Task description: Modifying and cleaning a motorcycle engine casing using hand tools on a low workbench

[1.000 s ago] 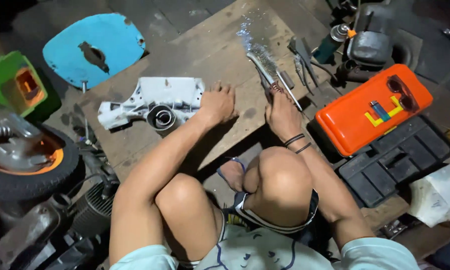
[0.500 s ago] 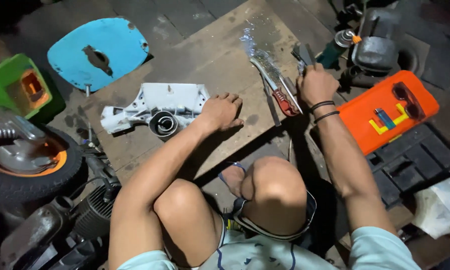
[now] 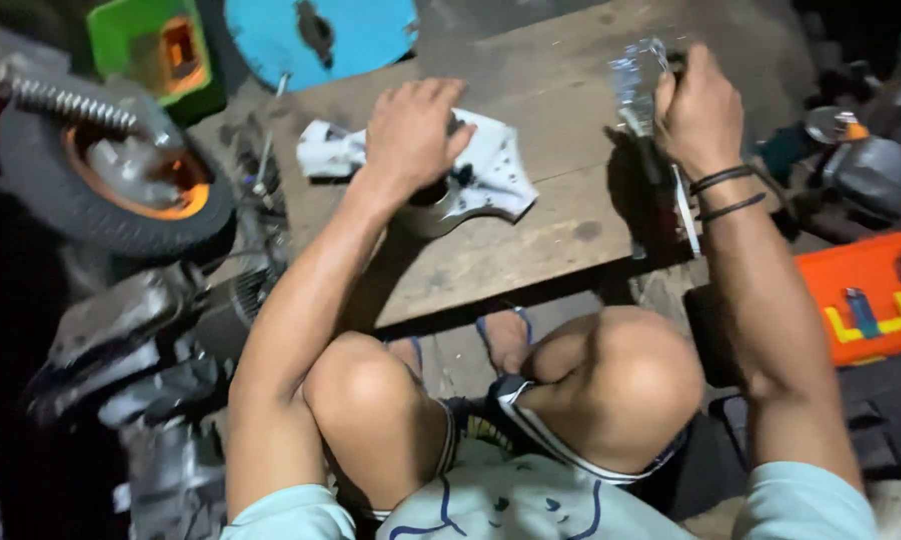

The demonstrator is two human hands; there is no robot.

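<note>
Hands: the left hand (image 3: pixel 410 130) now presses, fingers spread, on the white casing (image 3: pixel 490 170) at tabletop (image 3: pixel 530 250) centre, while the right hand (image 3: pixel 695 110), moved to 1 o'clock, grips a clear plastic bag (image 3: pixel 632 75).

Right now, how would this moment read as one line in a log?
left hand: pressing on white casing | right hand: gripping crinkled clear plastic piece | surface: wooden board

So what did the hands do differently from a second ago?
The right hand left the tools on the board, went further away and is now closed around a clear crinkly wrapper. The left hand moved from beside the white machine part onto it, pressing down. The wooden board and orange case stayed put.
</note>
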